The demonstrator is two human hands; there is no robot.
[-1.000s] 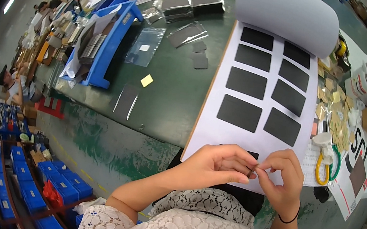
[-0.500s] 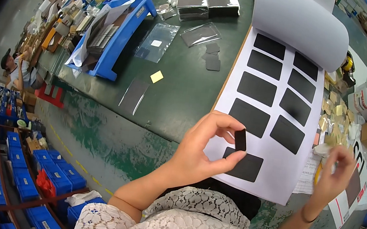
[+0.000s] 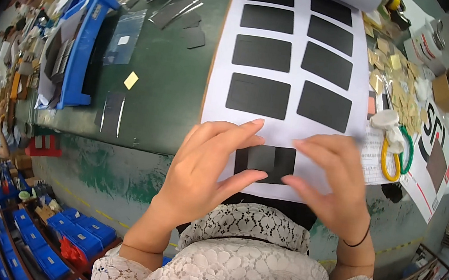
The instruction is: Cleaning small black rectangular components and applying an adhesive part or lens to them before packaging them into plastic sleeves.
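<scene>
A small dark grey square piece (image 3: 261, 158) is over the nearest black rectangular card (image 3: 284, 165) at the near end of a white sheet (image 3: 288, 128). My left hand (image 3: 199, 162) has it by the top and bottom edges, between thumb and fingertips. Whether the square touches the card beneath cannot be made out. Over the card's right end is my right hand (image 3: 338, 183), thumb and fingers apart with nothing between them, slightly blurred. Several more black cards (image 3: 257, 95) lie in two columns farther up the sheet.
On the green table (image 3: 163, 86) to the left are a blue bin (image 3: 85, 59), a clear plastic bag (image 3: 124, 42), a yellow square (image 3: 131, 80) and dark thin pieces (image 3: 195, 37). Scissors with yellow and green handles (image 3: 390, 162) and small tan pieces (image 3: 404, 87) lie at the right.
My left hand has brought the small dark piece down over the nearest card, turning it flat side up. My right hand has moved in from the right. The view has shifted.
</scene>
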